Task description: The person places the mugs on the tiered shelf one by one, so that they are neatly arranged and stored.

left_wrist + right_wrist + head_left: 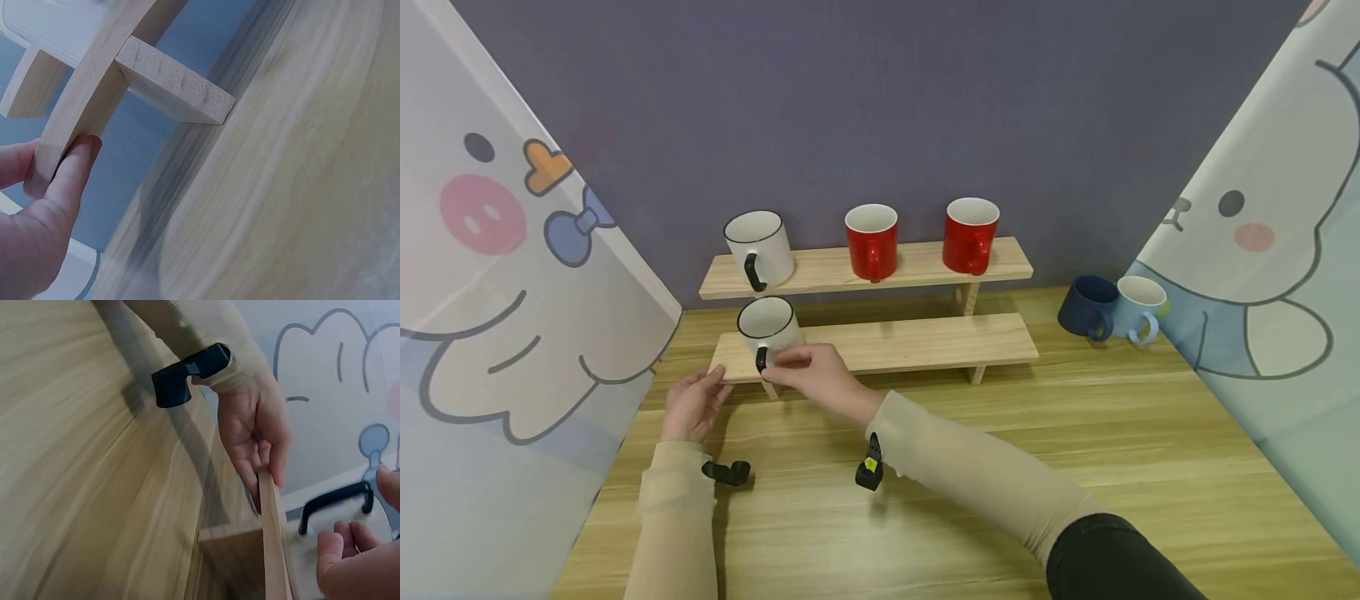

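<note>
White enamel-style mug with a black rim and black handle stands upright at the left end of the lower pale wooden shelf board, its handle facing the person. That board is the front step of a two-tier wooden rack set at the back edge of the wood-grain table, against a purple-grey wall; cartoon-print curtains hang at both sides. The right hand reaches in from the front, fingers curled at the mug's handle and lower wall, touching it. The left hand rests at the left corner of the lower board, thumb and fingers pinching its front edge, as the wrist views show. On the upper wooden shelf board stand a second white mug with black handle at its left end, and two red ceramic mugs towards the middle and right. A dark blue mug and a light blue mug sit touching on the table near its back right corner.
</note>
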`<state>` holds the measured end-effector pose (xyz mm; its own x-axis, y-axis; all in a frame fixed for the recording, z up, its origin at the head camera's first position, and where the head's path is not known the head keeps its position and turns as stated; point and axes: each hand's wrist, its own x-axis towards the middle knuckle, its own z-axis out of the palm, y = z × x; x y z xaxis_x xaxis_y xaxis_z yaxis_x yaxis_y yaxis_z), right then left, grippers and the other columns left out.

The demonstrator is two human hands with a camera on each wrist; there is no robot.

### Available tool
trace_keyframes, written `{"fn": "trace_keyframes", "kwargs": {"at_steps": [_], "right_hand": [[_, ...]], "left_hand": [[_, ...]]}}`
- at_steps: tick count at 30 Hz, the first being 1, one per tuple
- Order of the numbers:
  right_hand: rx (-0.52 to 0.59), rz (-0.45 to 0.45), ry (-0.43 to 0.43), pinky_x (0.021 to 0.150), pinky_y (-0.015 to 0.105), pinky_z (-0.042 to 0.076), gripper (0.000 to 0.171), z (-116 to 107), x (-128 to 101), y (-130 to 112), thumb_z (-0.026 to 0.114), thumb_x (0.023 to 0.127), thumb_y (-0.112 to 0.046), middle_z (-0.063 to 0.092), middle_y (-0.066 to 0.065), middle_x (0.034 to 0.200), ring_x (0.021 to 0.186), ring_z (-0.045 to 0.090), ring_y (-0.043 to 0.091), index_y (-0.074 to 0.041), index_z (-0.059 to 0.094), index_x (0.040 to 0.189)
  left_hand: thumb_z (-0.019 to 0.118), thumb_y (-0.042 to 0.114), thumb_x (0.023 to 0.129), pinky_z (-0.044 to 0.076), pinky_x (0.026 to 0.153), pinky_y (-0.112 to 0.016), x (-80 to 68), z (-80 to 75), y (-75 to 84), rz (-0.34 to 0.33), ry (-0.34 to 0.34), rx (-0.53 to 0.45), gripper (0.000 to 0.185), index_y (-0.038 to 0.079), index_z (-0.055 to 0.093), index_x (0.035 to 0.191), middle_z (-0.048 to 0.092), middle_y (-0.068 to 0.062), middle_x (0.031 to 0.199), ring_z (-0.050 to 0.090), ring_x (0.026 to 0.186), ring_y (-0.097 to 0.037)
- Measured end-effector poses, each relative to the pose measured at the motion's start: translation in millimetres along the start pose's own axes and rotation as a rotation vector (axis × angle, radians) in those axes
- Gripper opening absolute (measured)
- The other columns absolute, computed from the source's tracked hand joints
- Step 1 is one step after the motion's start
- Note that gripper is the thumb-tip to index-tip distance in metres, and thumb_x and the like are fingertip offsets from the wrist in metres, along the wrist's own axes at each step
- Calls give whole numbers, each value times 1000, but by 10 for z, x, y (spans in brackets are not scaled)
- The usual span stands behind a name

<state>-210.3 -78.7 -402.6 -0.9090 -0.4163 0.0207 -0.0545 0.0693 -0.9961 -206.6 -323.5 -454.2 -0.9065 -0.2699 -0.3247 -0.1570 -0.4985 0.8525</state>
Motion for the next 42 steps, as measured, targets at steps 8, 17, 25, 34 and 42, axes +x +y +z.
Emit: {"fn": "trace_keyframes", "kwargs": {"at_steps": [8, 17, 25, 34, 42], "right_hand": [[15, -50, -13, 88, 29, 59, 34, -523, -236, 9, 79, 93, -15, 71, 10, 112, 100, 67, 18, 2, 70, 121], [-19, -130, 70, 91, 33, 59, 32, -1066, -489, -39, 78, 94, -12, 70, 15, 118, 105, 67, 23, -1, 70, 123], [-13, -216, 177, 91, 33, 59, 32, -1502, -759, -102, 78, 94, -11, 72, 13, 115, 104, 68, 27, 1, 71, 123], [4, -242, 280, 94, 27, 56, 38, -2097, -1057, -96, 74, 96, -7, 67, 23, 121, 107, 66, 22, 9, 63, 129], [-116, -270, 429, 89, 21, 56, 36, -2613, -1287, -23, 75, 96, -11, 68, 18, 120, 105, 66, 16, 6, 66, 126]], "left_hand": [[61, 3, 102, 56, 89, -22, -5, 2, 6, -10, -1, 2, 28, -5, 46, 125, 67, -7, 97, 69, 86, -14], [59, 3, 103, 51, 96, -23, -23, -31, 14, -10, -9, 0, 65, -12, 21, 154, 66, -6, 98, 69, 91, -13], [59, 4, 103, 53, 95, -22, -21, -13, 8, -11, -15, 7, 68, -11, 18, 155, 64, -5, 102, 68, 93, -12], [62, 5, 102, 54, 93, -22, 1, -10, -7, -5, -8, 18, 51, -9, 37, 143, 66, -5, 100, 68, 91, -12], [63, 4, 102, 55, 92, -23, -12, -9, -8, -8, -19, -2, 49, -9, 38, 142, 66, -7, 101, 69, 91, -13]]}}
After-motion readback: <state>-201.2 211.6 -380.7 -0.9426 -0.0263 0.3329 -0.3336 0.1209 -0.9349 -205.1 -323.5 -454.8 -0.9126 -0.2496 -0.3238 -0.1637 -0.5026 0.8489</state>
